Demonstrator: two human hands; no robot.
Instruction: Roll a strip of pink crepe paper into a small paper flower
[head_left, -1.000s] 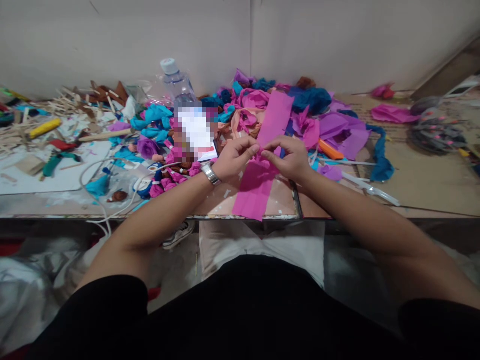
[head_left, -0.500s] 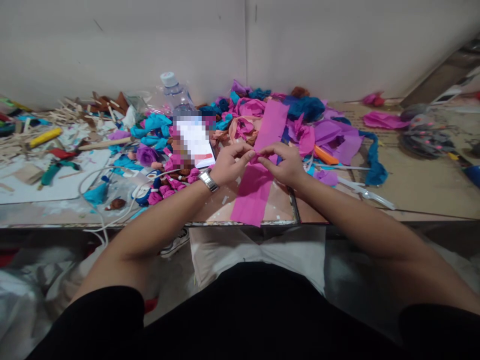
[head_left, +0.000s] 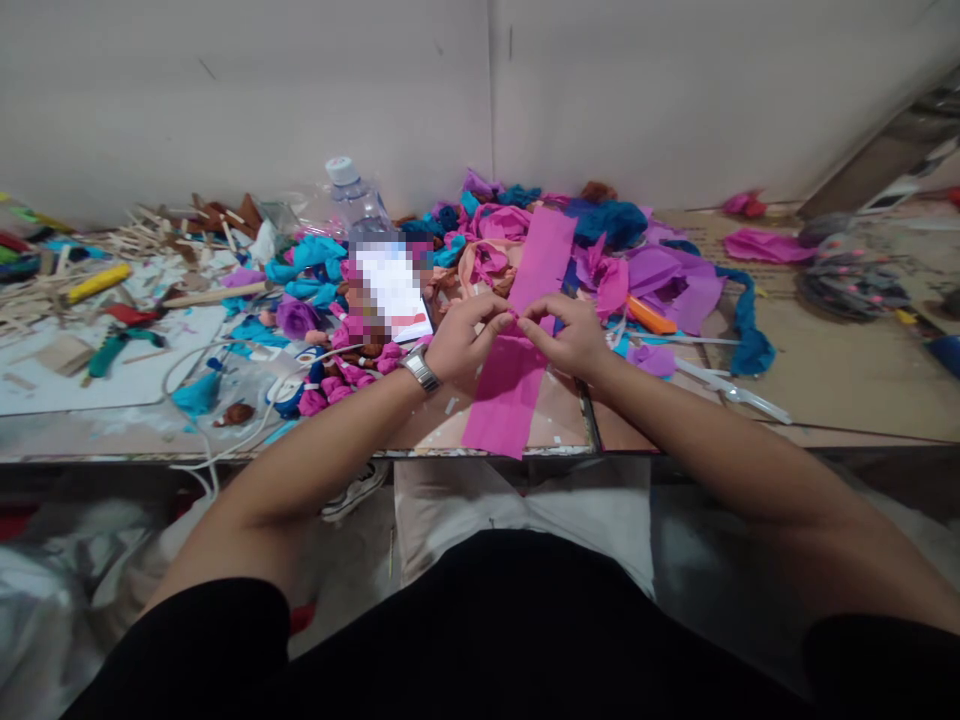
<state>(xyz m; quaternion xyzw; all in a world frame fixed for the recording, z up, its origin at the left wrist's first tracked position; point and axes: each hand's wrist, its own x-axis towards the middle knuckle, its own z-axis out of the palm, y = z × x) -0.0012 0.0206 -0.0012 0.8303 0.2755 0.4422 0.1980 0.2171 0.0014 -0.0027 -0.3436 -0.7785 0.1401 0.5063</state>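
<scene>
My left hand (head_left: 466,338) and my right hand (head_left: 567,334) meet over the table, thumbs and forefingers pinched close together. Between their fingertips is a small twisted bit of pink crepe paper (head_left: 514,316), mostly covered by the fingers. Beneath them lies a long flat strip of pink crepe paper (head_left: 504,405), running from the heap at the back to the front edge of the table. Whether the twisted bit is joined to this strip I cannot tell. A metal watch (head_left: 420,367) is on my left wrist.
A phone (head_left: 396,290) leans before a plastic bottle (head_left: 358,200), left of my hands. Crumpled purple paper (head_left: 671,280), an orange-handled tool (head_left: 651,315) and white scissors (head_left: 739,395) lie to the right. Wooden sticks, green-handled pliers (head_left: 109,350) and a white cable (head_left: 259,415) spread leftward.
Both hands stay pinched together over the strip, with only slight shifts of the fingers. The whole view has tilted a little, so the table sits slightly lower.
</scene>
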